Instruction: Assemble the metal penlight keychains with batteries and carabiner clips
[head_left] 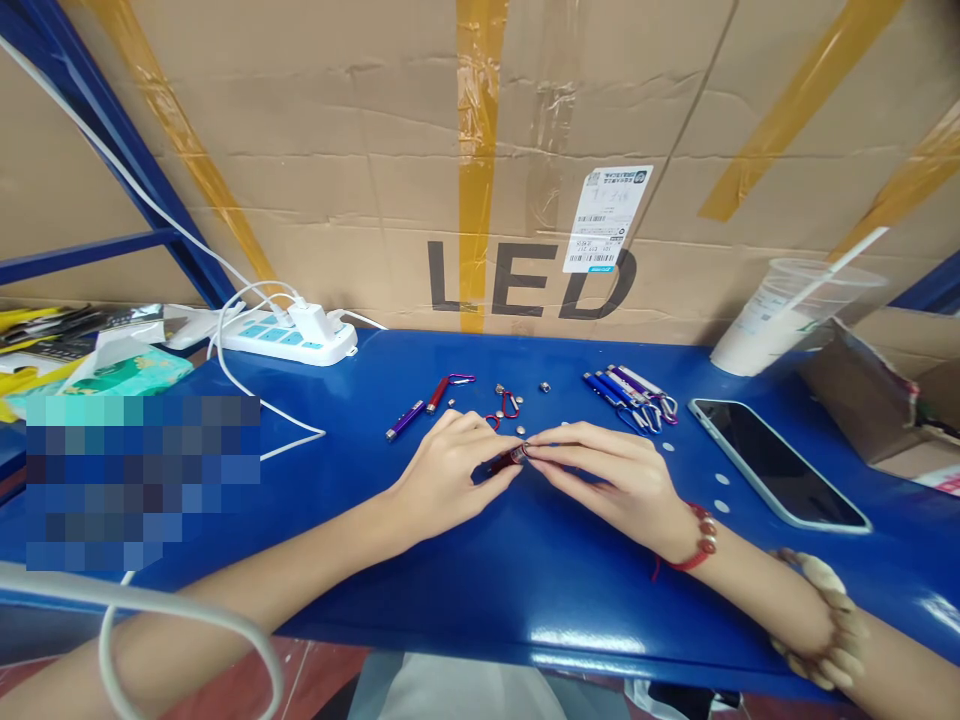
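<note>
Taped cardboard (pixel 360 150) lettered LED stands behind a glossy blue table (pixel 375 590). Above the table's middle, the left hand (pixel 446 475) pinches a dark red tube (pixel 507 461) between thumb and fingers, while the right hand (pixel 622 475) has its fingertips drawn close at the tube's right end (whether they grip something there, I cannot tell). Just beyond lies a red carabiner (pixel 515 405); to its left, a purple tube (pixel 406 420). Farther right, a cluster of tubes (pixel 616 388) lies near a phone (pixel 780 465).
</note>
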